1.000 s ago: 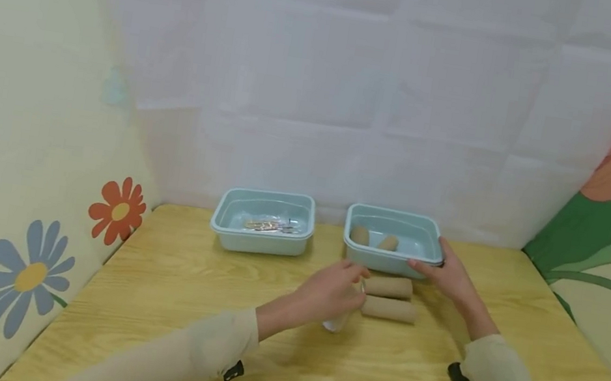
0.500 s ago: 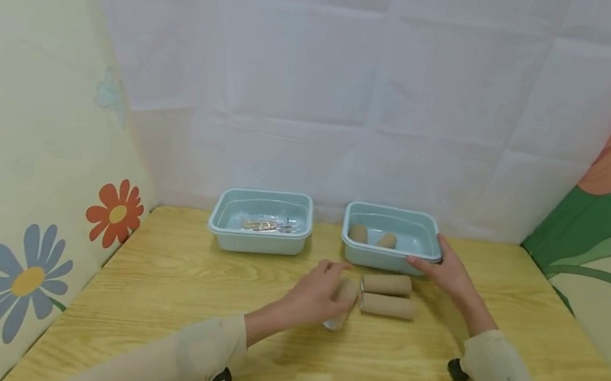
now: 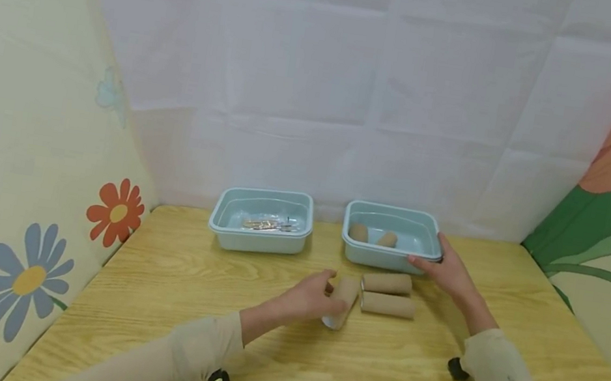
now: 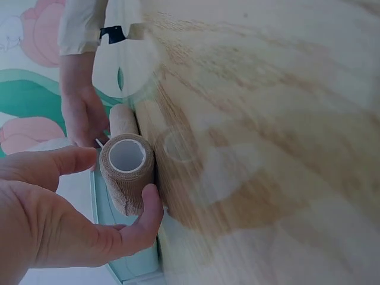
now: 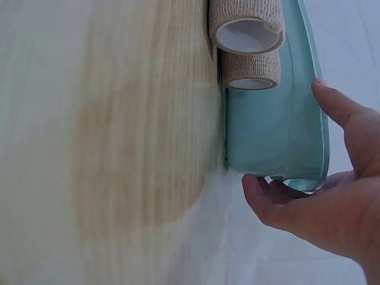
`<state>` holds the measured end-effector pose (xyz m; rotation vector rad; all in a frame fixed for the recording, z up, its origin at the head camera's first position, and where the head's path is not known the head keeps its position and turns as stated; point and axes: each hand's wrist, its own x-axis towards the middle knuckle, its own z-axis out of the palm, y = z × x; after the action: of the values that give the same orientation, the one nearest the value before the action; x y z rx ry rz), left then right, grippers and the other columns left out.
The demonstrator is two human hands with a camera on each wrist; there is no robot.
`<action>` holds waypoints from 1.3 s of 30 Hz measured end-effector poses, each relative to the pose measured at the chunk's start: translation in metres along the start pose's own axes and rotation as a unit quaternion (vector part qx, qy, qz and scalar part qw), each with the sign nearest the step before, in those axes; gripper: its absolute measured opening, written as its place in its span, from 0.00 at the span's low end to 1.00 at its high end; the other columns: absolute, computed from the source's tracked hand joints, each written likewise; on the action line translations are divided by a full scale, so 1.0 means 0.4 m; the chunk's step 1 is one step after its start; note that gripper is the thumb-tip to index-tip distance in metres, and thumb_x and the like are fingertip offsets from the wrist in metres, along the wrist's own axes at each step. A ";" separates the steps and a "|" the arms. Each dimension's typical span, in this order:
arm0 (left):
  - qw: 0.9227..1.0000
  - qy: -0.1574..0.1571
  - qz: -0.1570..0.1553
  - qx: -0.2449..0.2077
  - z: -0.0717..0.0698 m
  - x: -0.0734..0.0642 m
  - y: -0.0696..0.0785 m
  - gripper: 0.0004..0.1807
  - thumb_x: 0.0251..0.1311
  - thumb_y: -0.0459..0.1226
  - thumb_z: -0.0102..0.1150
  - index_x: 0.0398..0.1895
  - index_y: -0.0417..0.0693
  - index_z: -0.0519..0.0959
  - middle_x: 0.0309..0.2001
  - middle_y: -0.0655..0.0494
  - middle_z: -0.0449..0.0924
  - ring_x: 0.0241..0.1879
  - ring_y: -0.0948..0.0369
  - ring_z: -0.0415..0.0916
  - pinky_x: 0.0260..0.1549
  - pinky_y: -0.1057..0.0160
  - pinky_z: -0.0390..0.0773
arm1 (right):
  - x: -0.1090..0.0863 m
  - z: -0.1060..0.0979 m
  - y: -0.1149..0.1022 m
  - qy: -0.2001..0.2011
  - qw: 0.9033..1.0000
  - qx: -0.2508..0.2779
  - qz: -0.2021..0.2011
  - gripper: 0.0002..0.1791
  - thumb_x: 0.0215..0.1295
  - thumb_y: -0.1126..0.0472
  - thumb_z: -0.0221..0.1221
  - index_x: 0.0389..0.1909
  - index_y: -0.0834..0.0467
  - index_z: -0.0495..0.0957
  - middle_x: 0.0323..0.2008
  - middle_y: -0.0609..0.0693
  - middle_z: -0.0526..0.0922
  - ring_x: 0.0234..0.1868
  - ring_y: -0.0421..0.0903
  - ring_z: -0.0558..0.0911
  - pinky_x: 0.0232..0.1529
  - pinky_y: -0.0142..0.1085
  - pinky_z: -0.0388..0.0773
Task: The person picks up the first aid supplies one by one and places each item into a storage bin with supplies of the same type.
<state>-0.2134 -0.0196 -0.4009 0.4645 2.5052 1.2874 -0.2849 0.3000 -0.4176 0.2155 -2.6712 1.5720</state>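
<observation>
My left hand [image 3: 309, 296] is beside a tan elastic bandage roll [image 3: 347, 289] lying on the table with its white core end toward me. In the left wrist view, thumb and finger stand loosely spread about the bandage roll [image 4: 126, 172]; a fingertip meets its edge, and whether the thumb touches is unclear. Two more bandage rolls, a rear one [image 3: 386, 283] and a front one [image 3: 388, 305], lie side by side to the right. My right hand [image 3: 450, 271] holds the right corner of a light blue plastic bin [image 5: 267, 130], thumb at its rim.
Two tan rolls, one at left [image 3: 358, 233] and one in the middle [image 3: 387, 239], lie inside the right bin. Another blue bin [image 3: 262, 243] at left holds clear-wrapped small items [image 3: 271, 225]. A white sheet [image 3: 297, 84] hangs behind the wooden table [image 3: 158, 300].
My left hand has drawn back leftward from the two side-by-side rolls, uncovering the left roll, which stays about where it was. The right hand keeps its hold on the bin.
</observation>
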 end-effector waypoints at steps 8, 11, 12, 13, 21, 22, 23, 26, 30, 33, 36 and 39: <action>1.000 0.005 0.001 0.007 0.002 0.005 -0.008 0.39 0.60 0.39 0.68 0.69 0.24 0.66 0.54 0.34 0.78 0.49 0.49 0.78 0.40 0.54 0.83 | 0.005 0.001 -0.009 0.001 1.000 0.001 -0.006 0.61 0.65 0.42 0.68 0.82 0.59 0.36 0.77 0.68 0.51 0.73 0.66 0.58 0.69 0.62 0.56; 1.000 0.005 -0.005 -0.015 0.004 0.005 -0.008 0.36 0.60 0.38 0.68 0.66 0.24 0.69 0.52 0.36 0.78 0.45 0.51 0.79 0.33 0.56 0.84 | 0.007 0.000 -0.010 0.003 1.000 0.002 -0.011 0.60 0.65 0.43 0.68 0.82 0.58 0.37 0.76 0.68 0.53 0.72 0.66 0.59 0.69 0.62 0.56; 1.000 0.004 -0.005 -0.020 0.005 0.005 -0.008 0.34 0.59 0.38 0.68 0.64 0.25 0.70 0.51 0.38 0.78 0.43 0.52 0.79 0.32 0.57 0.84 | 0.007 0.000 -0.010 0.002 1.000 0.002 -0.013 0.60 0.65 0.43 0.68 0.82 0.58 0.37 0.76 0.68 0.53 0.72 0.66 0.59 0.69 0.62 0.56; 1.000 0.004 -0.005 -0.024 0.006 0.006 -0.009 0.32 0.59 0.37 0.68 0.62 0.25 0.72 0.49 0.39 0.79 0.42 0.53 0.79 0.31 0.57 0.84 | 0.008 0.000 -0.009 0.003 1.000 0.003 -0.014 0.60 0.65 0.43 0.68 0.82 0.58 0.37 0.76 0.68 0.54 0.72 0.66 0.60 0.69 0.62 0.57; 0.999 0.003 -0.009 -0.042 0.011 0.010 -0.016 0.30 0.57 0.36 0.67 0.60 0.26 0.74 0.46 0.43 0.79 0.39 0.55 0.79 0.29 0.57 0.83 | 0.006 0.000 -0.006 0.002 1.000 -0.003 -0.008 0.61 0.65 0.43 0.68 0.82 0.59 0.36 0.76 0.69 0.53 0.72 0.66 0.59 0.69 0.61 0.57; 0.999 0.004 -0.011 -0.043 0.012 0.010 -0.017 0.32 0.57 0.36 0.67 0.61 0.26 0.73 0.47 0.42 0.79 0.40 0.55 0.79 0.29 0.57 0.83 | 0.005 0.000 -0.005 0.001 1.000 -0.003 -0.007 0.61 0.65 0.42 0.68 0.82 0.59 0.36 0.76 0.69 0.53 0.72 0.66 0.59 0.69 0.61 0.57; 0.999 0.005 -0.013 -0.044 0.012 0.010 -0.017 0.33 0.57 0.37 0.67 0.63 0.26 0.72 0.49 0.41 0.78 0.41 0.55 0.78 0.29 0.57 0.83 | 0.005 0.000 -0.005 0.001 1.000 -0.003 -0.007 0.61 0.65 0.43 0.68 0.82 0.59 0.36 0.76 0.69 0.53 0.72 0.66 0.59 0.69 0.61 0.57; 0.999 0.006 -0.017 -0.046 0.012 0.012 -0.019 0.34 0.56 0.37 0.66 0.64 0.27 0.72 0.50 0.42 0.78 0.41 0.55 0.78 0.29 0.57 0.83 | 0.004 -0.001 -0.005 0.000 1.000 -0.002 -0.007 0.61 0.65 0.43 0.68 0.82 0.59 0.36 0.76 0.70 0.53 0.72 0.67 0.59 0.69 0.61 0.57; 0.999 0.007 -0.023 -0.049 0.012 0.014 -0.019 0.33 0.57 0.37 0.66 0.65 0.28 0.72 0.49 0.43 0.78 0.40 0.55 0.79 0.27 0.58 0.82 | 0.002 -0.002 -0.006 -0.002 1.000 -0.001 -0.009 0.61 0.66 0.44 0.68 0.82 0.59 0.36 0.76 0.70 0.53 0.72 0.67 0.60 0.69 0.61 0.57; 0.998 0.010 -0.030 -0.051 0.010 0.015 -0.016 0.35 0.56 0.36 0.65 0.66 0.27 0.70 0.52 0.41 0.78 0.40 0.56 0.78 0.27 0.58 0.82 | 0.002 -0.003 -0.006 -0.003 1.000 -0.003 -0.008 0.61 0.66 0.43 0.68 0.82 0.60 0.35 0.76 0.70 0.53 0.72 0.67 0.59 0.69 0.61 0.57; 0.997 0.013 -0.033 -0.063 0.008 0.018 -0.009 0.36 0.56 0.36 0.65 0.68 0.27 0.69 0.55 0.40 0.77 0.41 0.55 0.79 0.29 0.58 0.82 | 0.001 -0.003 -0.007 -0.003 1.000 -0.003 -0.007 0.61 0.66 0.43 0.68 0.82 0.60 0.35 0.76 0.70 0.52 0.72 0.66 0.59 0.69 0.61 0.57; 0.998 0.018 -0.030 -0.060 0.001 0.024 0.000 0.35 0.56 0.36 0.65 0.67 0.29 0.70 0.55 0.42 0.77 0.40 0.56 0.79 0.30 0.57 0.83 | 0.001 -0.003 -0.007 -0.003 1.000 0.002 -0.008 0.61 0.66 0.43 0.68 0.82 0.59 0.36 0.76 0.69 0.53 0.72 0.66 0.59 0.69 0.61 0.57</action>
<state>-0.2219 -0.0152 -0.4021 0.3400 2.4341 1.4245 -0.2849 0.2995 -0.4146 0.2423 -2.6638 1.5736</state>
